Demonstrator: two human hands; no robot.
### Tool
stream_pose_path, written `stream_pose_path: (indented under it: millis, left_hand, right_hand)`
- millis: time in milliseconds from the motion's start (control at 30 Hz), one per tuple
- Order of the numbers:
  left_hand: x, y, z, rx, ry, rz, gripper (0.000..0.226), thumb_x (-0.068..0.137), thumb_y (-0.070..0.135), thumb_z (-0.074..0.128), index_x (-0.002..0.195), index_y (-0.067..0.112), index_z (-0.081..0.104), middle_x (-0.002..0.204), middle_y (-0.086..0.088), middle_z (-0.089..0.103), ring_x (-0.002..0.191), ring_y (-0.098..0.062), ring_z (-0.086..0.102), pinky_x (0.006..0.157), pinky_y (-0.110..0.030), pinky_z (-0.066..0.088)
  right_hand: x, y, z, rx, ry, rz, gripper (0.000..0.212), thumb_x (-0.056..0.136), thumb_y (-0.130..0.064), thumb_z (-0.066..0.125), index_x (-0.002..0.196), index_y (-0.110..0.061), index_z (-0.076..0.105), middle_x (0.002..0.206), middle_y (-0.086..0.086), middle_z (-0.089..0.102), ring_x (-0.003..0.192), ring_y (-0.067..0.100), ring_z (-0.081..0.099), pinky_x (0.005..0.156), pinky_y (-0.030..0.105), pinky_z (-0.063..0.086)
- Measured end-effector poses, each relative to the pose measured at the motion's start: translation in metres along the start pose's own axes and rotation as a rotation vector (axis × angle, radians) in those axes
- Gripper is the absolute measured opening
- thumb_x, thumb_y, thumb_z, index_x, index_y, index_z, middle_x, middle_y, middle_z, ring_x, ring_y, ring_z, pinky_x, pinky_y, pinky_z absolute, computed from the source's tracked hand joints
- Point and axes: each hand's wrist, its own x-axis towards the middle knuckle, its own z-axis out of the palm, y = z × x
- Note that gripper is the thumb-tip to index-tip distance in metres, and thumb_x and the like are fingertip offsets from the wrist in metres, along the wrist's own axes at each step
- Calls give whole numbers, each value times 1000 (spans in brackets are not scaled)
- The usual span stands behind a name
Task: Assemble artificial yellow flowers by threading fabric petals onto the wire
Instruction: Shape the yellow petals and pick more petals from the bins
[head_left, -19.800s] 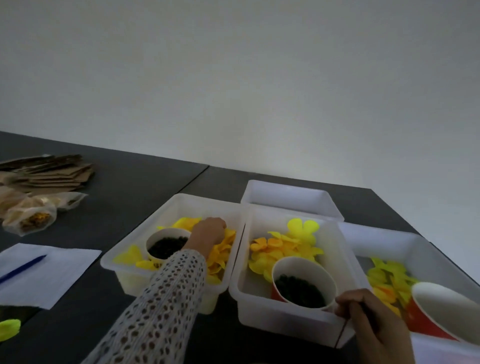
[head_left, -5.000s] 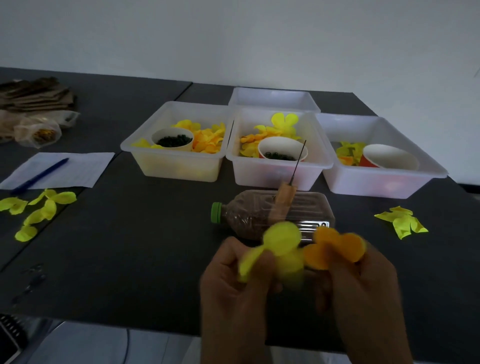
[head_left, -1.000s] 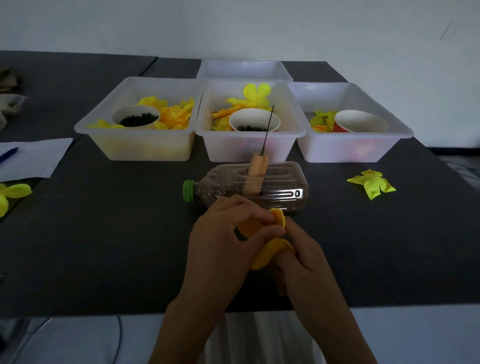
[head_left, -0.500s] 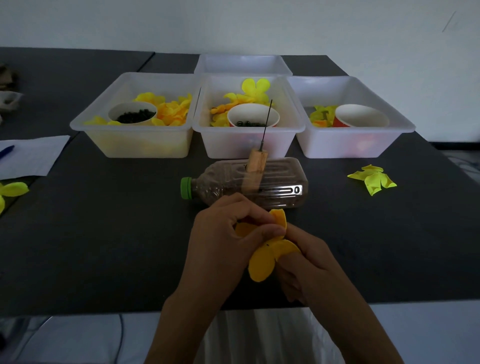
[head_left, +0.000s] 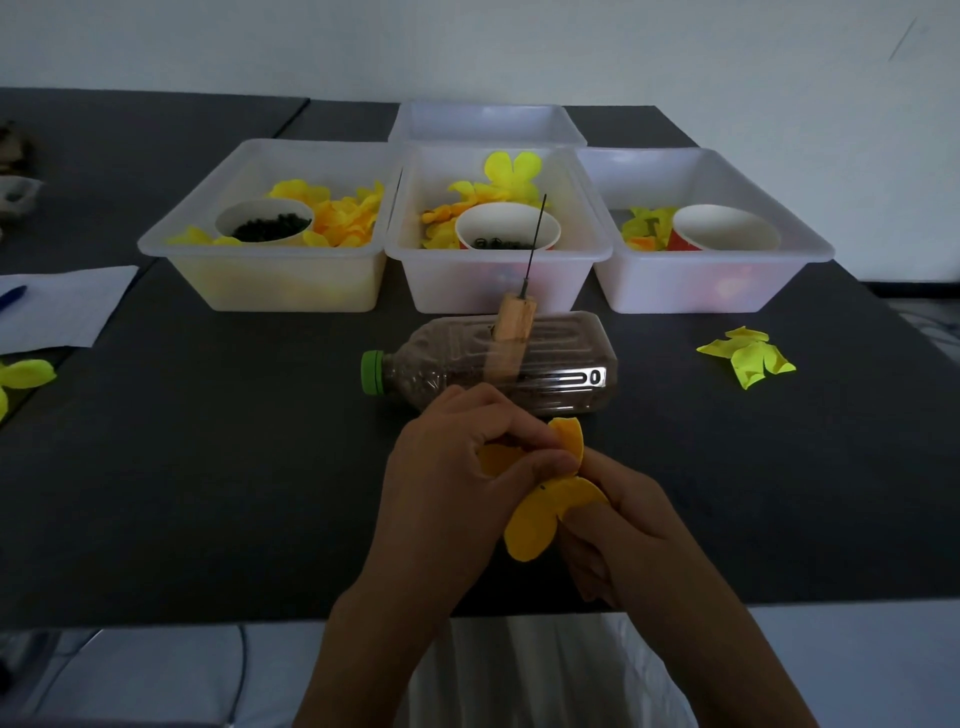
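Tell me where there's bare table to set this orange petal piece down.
Bare dark table lies left of the bottle, before the left bin. Another patch sits between the bottle and the loose yellow petals. The bins' row is crowded.

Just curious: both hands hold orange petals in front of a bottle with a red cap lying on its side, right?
Not quite. In the head view the bottle has a green cap, not red. It does lie on its side, and the left hand and right hand do hold the orange petals.
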Motion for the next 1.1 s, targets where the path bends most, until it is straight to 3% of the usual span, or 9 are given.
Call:
stream_pose_path:
  millis: [133,300,667,967,1100]
  left_hand:
    - [-2,1,1,25,11,10,11,76,30,79,85,27,76,91,12,67,94,-10,60,85,-43,50]
    - [-4,2,3,87,26,42,15,77,30,80,89,21,77,94,6,68,95,-14,60,84,-43,49]
    - [-3,6,0,107,-41,6,13,81,32,76,93,26,75,98,8,65,98,-11,56,88,-40,47]
    - [-5,8,0,161,-42,13,24,79,44,66,95,30,74,101,12,64,102,-8,54,89,-36,46]
    - [-6,9,1,215,-32,23,27,77,49,59,93,32,73,101,15,62,101,-6,52,86,-27,45]
  right_hand:
    - [0,-2,2,-19,17,-6,27,82,-36,47,66,-42,68,45,-6,46,38,1,38,40,13,32]
    - [-1,0,2,-99,52,-24,49,97,-14,42,66,-43,66,48,-9,51,41,0,42,43,10,33]
    - [-1,1,2,-114,81,10,48,98,-10,42,64,-35,65,47,-7,49,41,1,39,43,12,32]
    - [-1,0,6,-209,120,-30,48,95,-11,43,64,-42,62,52,-10,53,47,1,43,47,15,35]
    - [-2,3,8,-318,169,-38,34,96,-8,42,76,-30,59,59,-11,59,51,1,49,50,15,40]
